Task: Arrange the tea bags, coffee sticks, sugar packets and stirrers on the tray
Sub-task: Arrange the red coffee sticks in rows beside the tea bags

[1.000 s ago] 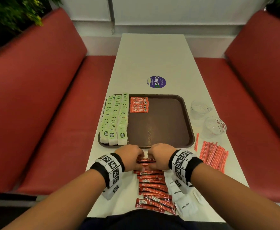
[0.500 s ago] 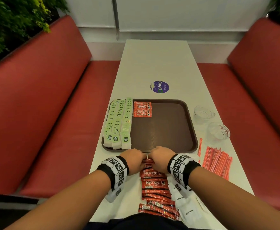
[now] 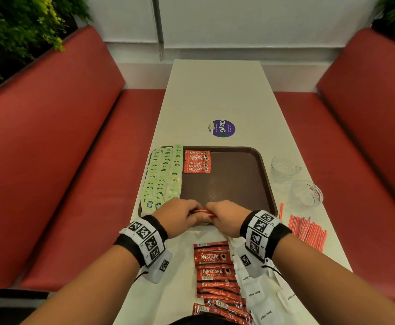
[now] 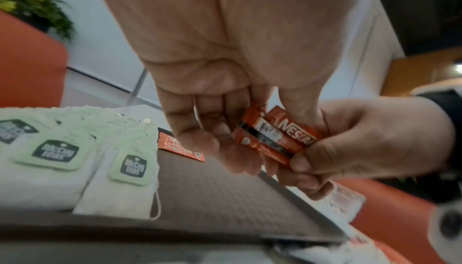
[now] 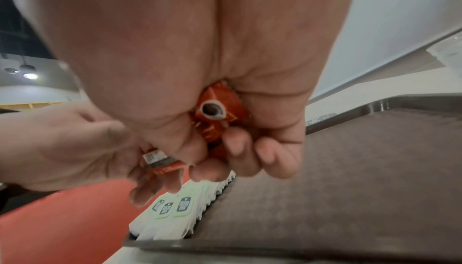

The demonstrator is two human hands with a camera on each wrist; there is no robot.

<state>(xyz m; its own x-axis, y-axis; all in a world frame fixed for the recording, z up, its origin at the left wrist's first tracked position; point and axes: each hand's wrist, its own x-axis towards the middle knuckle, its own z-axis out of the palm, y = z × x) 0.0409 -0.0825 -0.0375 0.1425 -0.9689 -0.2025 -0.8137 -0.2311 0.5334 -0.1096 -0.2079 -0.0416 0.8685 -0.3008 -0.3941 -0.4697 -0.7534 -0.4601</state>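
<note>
Nearest on the table (image 3: 215, 90): loose coffee sticks (image 3: 215, 273) and white sugar packets (image 3: 257, 294). Above the tray's (image 3: 265, 184) near rim: left hand (image 3: 180, 216) and right hand (image 3: 227, 218), each grip closed on one end of a small bundle of coffee sticks (image 4: 275, 137). On the tray: tea bags (image 3: 163, 177) in rows at left, stacked coffee sticks (image 3: 197, 161) at the far end. Right of tray: stirrers (image 3: 306, 231), two glass cups (image 3: 305, 194).
</note>
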